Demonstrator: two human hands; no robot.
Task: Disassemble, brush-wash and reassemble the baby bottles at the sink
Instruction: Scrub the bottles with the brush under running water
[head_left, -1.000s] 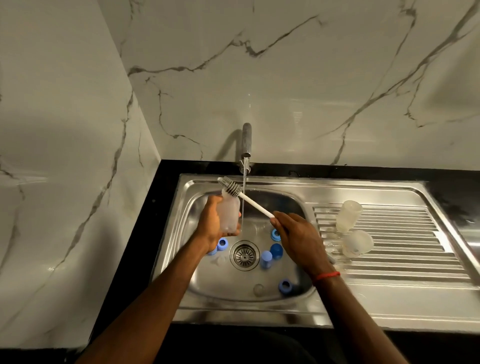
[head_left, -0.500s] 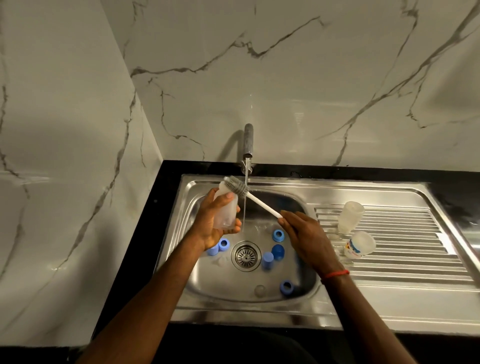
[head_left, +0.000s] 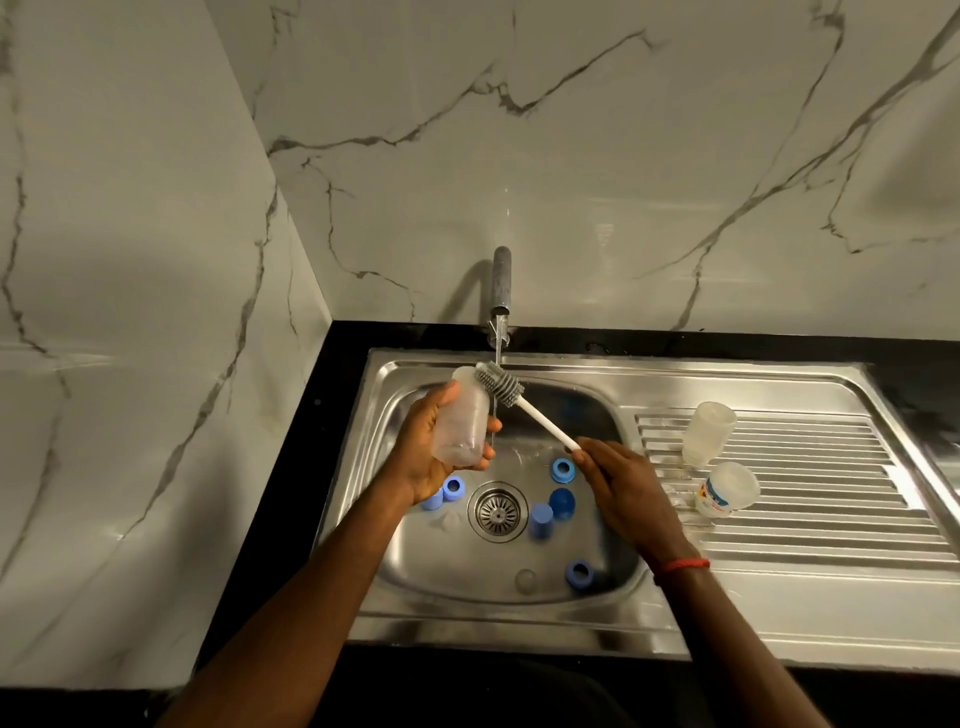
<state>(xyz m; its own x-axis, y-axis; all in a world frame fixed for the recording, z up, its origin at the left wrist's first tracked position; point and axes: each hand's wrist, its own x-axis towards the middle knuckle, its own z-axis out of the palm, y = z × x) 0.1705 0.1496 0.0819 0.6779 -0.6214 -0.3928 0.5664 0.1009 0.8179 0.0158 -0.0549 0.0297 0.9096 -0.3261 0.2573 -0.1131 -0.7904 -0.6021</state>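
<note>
Blue rings (head_left: 562, 469) and caps (head_left: 540, 519) around drain (head_left: 497, 511), two bottles (head_left: 708, 434) on drainboard (head_left: 831, 519)

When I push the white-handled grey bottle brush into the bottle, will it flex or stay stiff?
The white-handled grey bottle brush, held by its end in the right hand, runs straight, so its handle is probably stiff. Its ribbed grey head likely flexes. It sits under the running steel tap, so perhaps slippery.
</note>
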